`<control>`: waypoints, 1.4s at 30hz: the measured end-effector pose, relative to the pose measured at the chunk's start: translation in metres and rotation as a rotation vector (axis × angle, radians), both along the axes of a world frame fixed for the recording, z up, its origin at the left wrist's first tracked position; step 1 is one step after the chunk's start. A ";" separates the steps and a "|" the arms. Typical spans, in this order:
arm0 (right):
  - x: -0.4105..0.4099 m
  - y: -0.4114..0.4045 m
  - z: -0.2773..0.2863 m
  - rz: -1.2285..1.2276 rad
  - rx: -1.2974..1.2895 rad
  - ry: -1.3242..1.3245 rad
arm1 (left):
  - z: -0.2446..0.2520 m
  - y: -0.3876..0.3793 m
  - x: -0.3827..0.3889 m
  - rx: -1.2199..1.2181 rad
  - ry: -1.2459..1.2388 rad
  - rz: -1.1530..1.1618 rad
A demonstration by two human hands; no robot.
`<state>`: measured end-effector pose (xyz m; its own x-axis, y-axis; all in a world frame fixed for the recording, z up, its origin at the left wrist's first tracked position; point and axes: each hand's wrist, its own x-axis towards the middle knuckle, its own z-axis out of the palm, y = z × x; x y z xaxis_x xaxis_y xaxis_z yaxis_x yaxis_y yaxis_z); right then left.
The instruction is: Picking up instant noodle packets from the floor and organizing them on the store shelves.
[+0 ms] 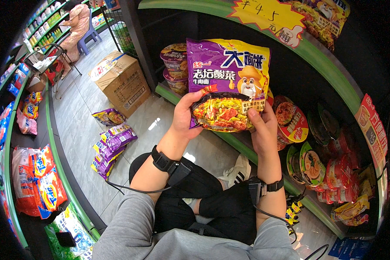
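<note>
Both hands hold up one purple and yellow packet of instant noodles [229, 84], its printed front facing me. My left hand [188, 113] grips the lower left edge, and my right hand [263, 128] pinches the lower right corner with the thumb on the front. Behind the packet, noodle cups [175, 61] stand stacked on the dark lower shelf, and a red noodle bowl [289, 120] shows to the right of my right hand. Several similar purple packets [112, 148] lie in an overlapping row on the tiled floor at the left.
A cardboard box [125, 86] stands on the floor by the shelf end. Green-edged shelving [227, 143] runs along the right; another shelf with detergent bags [48, 191] is at the left. A person [78, 26] sits on a blue chair farther off.
</note>
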<state>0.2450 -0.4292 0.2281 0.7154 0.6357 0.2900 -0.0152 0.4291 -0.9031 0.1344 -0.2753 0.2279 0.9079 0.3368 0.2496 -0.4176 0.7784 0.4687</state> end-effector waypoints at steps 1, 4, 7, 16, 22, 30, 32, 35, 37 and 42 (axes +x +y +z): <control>0.000 0.000 0.000 0.004 -0.002 -0.005 | 0.000 0.000 0.000 0.000 0.001 0.000; 0.001 0.000 0.000 0.002 -0.006 -0.012 | -0.001 0.001 0.001 -0.008 0.015 -0.006; 0.000 0.000 0.000 -0.001 -0.005 -0.010 | -0.002 0.002 0.000 -0.009 0.003 -0.010; 0.001 0.000 -0.001 0.002 -0.008 -0.009 | -0.003 0.002 0.001 0.015 -0.014 -0.006; 0.001 0.000 0.000 0.000 -0.012 -0.019 | -0.003 0.002 0.002 -0.021 -0.017 -0.014; 0.001 0.001 0.000 0.000 -0.004 -0.021 | -0.007 0.004 0.003 -0.015 -0.029 -0.045; 0.001 0.001 0.001 0.016 -0.001 -0.009 | -0.007 0.004 0.003 -0.012 -0.026 -0.042; 0.001 0.001 0.000 0.009 -0.006 -0.021 | -0.003 0.001 0.002 -0.015 -0.018 -0.028; 0.001 0.001 0.000 0.006 -0.004 -0.023 | -0.002 0.000 0.002 -0.020 -0.013 -0.012; 0.001 0.001 0.000 -0.001 -0.002 -0.009 | -0.004 0.002 0.002 0.002 -0.019 -0.013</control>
